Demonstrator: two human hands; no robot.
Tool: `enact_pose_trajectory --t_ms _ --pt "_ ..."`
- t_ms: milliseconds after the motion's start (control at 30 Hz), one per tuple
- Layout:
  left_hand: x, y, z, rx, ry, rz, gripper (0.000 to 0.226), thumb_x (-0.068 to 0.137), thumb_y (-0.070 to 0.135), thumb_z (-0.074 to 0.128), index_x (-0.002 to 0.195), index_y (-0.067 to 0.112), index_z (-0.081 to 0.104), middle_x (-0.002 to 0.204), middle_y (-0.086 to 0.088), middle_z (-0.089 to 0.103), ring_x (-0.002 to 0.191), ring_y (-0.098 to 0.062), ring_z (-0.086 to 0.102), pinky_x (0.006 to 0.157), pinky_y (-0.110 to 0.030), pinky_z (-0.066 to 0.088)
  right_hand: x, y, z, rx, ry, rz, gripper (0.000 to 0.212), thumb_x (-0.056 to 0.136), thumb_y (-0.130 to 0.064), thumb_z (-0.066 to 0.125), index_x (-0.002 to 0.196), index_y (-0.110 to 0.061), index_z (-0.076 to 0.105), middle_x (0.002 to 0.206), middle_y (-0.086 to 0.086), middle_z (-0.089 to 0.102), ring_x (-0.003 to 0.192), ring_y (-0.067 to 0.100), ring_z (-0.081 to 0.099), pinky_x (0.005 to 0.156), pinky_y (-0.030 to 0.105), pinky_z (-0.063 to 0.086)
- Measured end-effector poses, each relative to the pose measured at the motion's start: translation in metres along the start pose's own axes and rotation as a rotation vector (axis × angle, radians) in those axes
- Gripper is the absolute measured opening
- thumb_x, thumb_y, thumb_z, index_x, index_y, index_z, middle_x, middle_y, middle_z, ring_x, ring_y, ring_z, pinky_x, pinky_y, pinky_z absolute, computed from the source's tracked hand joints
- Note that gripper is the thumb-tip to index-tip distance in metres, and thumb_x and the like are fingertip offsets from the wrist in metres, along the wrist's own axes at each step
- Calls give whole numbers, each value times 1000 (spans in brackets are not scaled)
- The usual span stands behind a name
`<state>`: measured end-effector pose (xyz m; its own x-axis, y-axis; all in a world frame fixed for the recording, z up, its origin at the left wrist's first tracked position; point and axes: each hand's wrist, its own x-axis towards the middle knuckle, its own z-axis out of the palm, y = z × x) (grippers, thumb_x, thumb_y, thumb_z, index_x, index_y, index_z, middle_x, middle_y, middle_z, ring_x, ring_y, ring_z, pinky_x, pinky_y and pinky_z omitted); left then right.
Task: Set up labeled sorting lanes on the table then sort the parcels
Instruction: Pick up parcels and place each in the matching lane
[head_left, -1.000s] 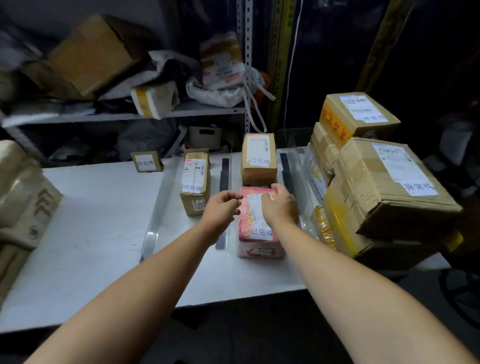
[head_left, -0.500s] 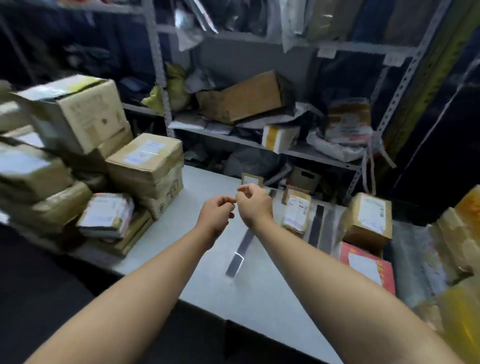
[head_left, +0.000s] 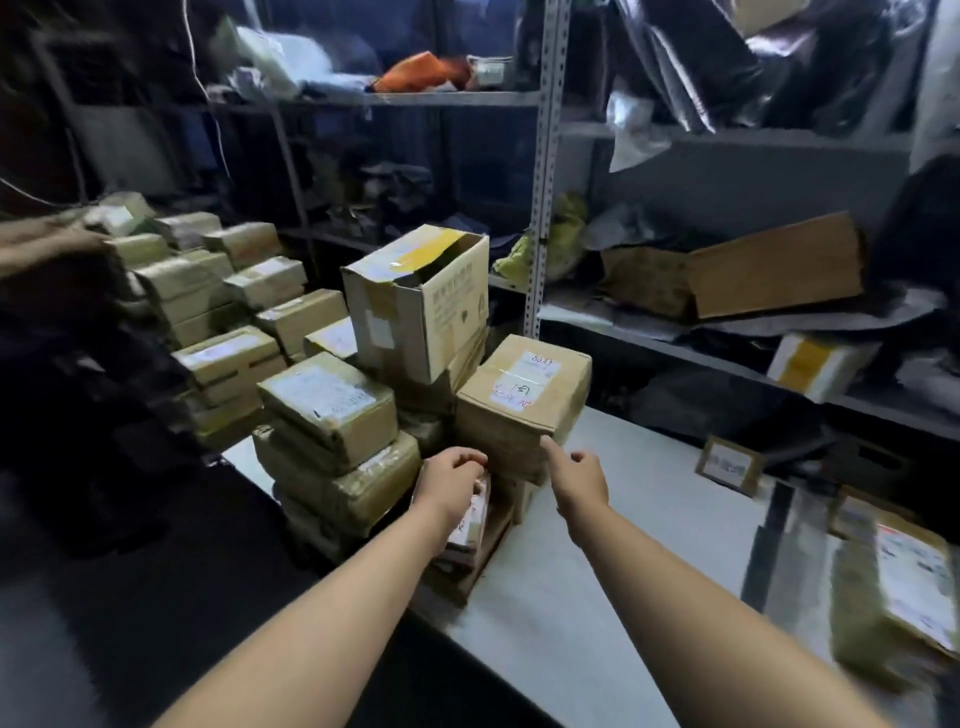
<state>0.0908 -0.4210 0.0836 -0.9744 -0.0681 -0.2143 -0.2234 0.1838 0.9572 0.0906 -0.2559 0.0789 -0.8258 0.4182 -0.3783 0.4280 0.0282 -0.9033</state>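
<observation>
My right hand (head_left: 579, 480) reaches out with the index finger straight, its tip at the lower front corner of the brown box (head_left: 524, 400) that carries a handwritten white label. The other fingers are loosely bent and hold nothing. My left hand (head_left: 449, 486) hangs just beside it, fingers loosely curled over a small flat parcel (head_left: 474, 519), and I see nothing gripped in it.

Both parcels sit at the left end of the white table (head_left: 597, 545), the brown box stacked above the flat one. Behind them stands an open-topped carton (head_left: 421, 306), and to the left a stack of taped parcels (head_left: 327, 410). Further right on the table are a small label card (head_left: 729, 464), a dark divider strip (head_left: 774, 545) and a blurred labelled parcel (head_left: 893, 582). Metal shelving (head_left: 543, 156) runs behind.
</observation>
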Motion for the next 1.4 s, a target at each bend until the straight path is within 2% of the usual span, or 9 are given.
enact_pose_trajectory --t_ms 167,333,500,633,800,900,1033,1200,1400 --pt "40 3 -11 -47 -45 -28 20 95 3 50 89 15 65 74 -5 58 61 -13 50 49 -22 37 33 -9 13 115 -32 201 83 85 -69 63 144 -16 41 138 10 49 125 37 51 101 56 48" --pt "61 -5 -9 -36 -60 -72 22 97 6 49 91 19 66 84 -3 63 65 -10 56 50 -20 41 54 -9 13 152 -225 258 74 92 -69 54 149 -24 41 150 14 48 130 39 50 109 64 41" --pt "76 -4 -3 -15 -72 -81 23 97 6 50 89 21 66 84 -2 63 68 -11 56 50 -19 41 61 -15 15 216 -318 320 60 91 -67 57 129 -20 49 120 9 61 121 34 55 107 58 45" --pt "83 0 -4 -10 -84 -81 23 96 6 50 89 20 67 84 -2 62 72 -14 56 54 -21 41 60 -12 16 285 -222 266 48 95 -53 56 129 -19 57 107 6 66 99 22 62 102 45 51" --pt "81 -1 1 -59 -82 -128 12 98 18 53 103 19 64 89 -5 62 78 -17 57 53 -25 40 44 -11 -6 513 -123 187 25 100 -35 54 114 -17 62 95 3 69 84 17 65 65 32 53" --pt "74 5 15 -173 -76 -138 25 93 42 60 104 20 61 93 -6 64 79 -20 60 56 -28 43 29 -8 -23 618 -92 158 18 100 -35 53 100 -20 62 95 6 69 87 20 65 74 35 58" --pt "53 26 40 -199 -157 -96 52 80 64 59 110 21 62 109 -6 72 105 -25 66 95 -42 51 10 -12 -55 672 -25 109 20 100 -37 54 100 -19 61 97 9 67 89 23 64 81 37 59" --pt "17 66 84 -191 -435 -99 44 96 67 35 110 35 62 108 7 67 99 -10 57 93 -36 39 -13 -11 -116 681 62 24 19 101 -35 53 102 -18 61 93 7 67 85 20 64 67 32 58" --pt "-28 86 154 -134 -584 -132 44 92 59 46 118 28 62 117 0 67 103 -19 59 100 -43 37 -39 9 -199 678 159 -64 22 98 -35 55 105 -17 66 104 11 69 89 22 65 71 33 56"
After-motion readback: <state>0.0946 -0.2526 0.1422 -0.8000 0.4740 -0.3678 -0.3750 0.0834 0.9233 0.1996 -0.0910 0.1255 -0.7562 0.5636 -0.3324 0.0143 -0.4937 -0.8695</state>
